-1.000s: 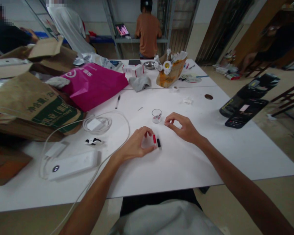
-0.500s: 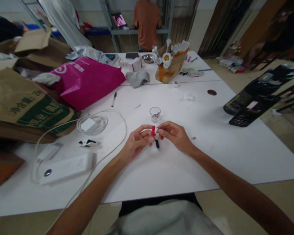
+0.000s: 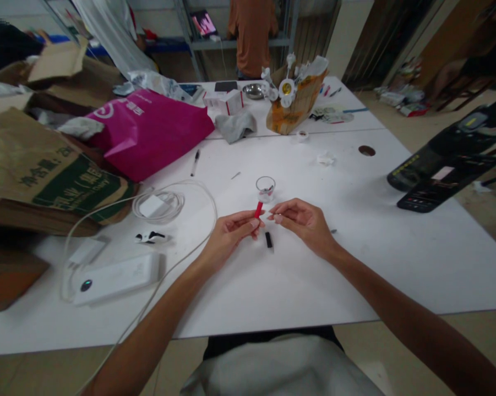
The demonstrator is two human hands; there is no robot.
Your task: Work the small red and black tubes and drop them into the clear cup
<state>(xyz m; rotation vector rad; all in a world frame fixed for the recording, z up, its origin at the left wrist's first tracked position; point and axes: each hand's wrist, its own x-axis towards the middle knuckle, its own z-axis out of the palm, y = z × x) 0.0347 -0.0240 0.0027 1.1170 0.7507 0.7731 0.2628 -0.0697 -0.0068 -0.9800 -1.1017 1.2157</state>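
My left hand (image 3: 233, 235) pinches a small red tube (image 3: 258, 209) between thumb and fingers, tilted with its top end up. Just to the right, my right hand (image 3: 303, 221) is closed in a pinch, with a thin dark bit barely showing at its fingertips, too small to name. A slight gap separates the two hands. On the table below them lies a short black cylinder (image 3: 268, 240), like a pen cap. A clear cup (image 3: 266, 190) with small red and dark pieces inside stands just beyond my fingers.
A white power bank (image 3: 118, 278) and a coiled cable (image 3: 159, 208) lie at left, before a magenta bag (image 3: 152, 129). A pen (image 3: 195, 163) lies beyond. At right, a phone (image 3: 443, 184) leans against a black bottle (image 3: 421, 157). People are in the background.
My hands have drawn slightly apart, and the red tube now tilts to the right. The black cylinder shows more fully below them. The whole view has shifted a little.
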